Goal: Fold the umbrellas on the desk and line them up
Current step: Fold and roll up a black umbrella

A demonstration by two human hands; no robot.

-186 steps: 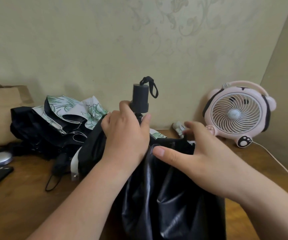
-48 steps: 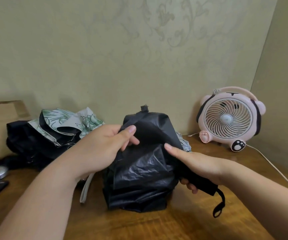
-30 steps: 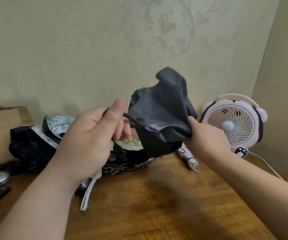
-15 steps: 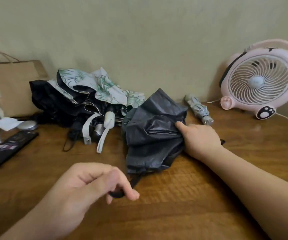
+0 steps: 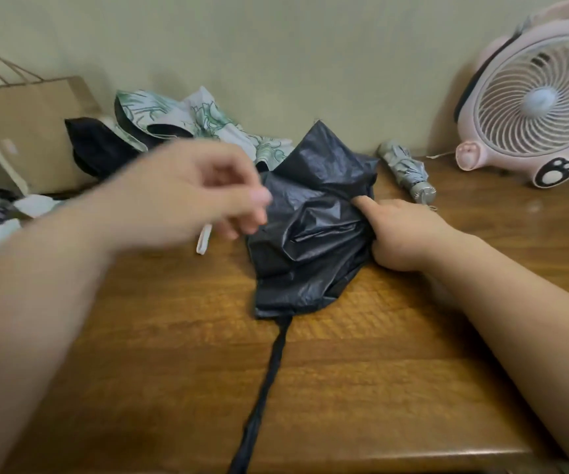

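Two hands are apart: the right hand grips the right edge of the black umbrella, forefinger laid on the cloth, the other fingers curled into its folds. The left hand hovers blurred over the umbrella's left side, fingers curled; whether it pinches anything cannot be told. The umbrella lies crumpled mid-desk, long axis near to far, peak toward the wall, its black strap trailing to the near edge. The wooden desk also bears a furled grey umbrella, a pink fan, a floral umbrella and a paper bag, all along the pale wall
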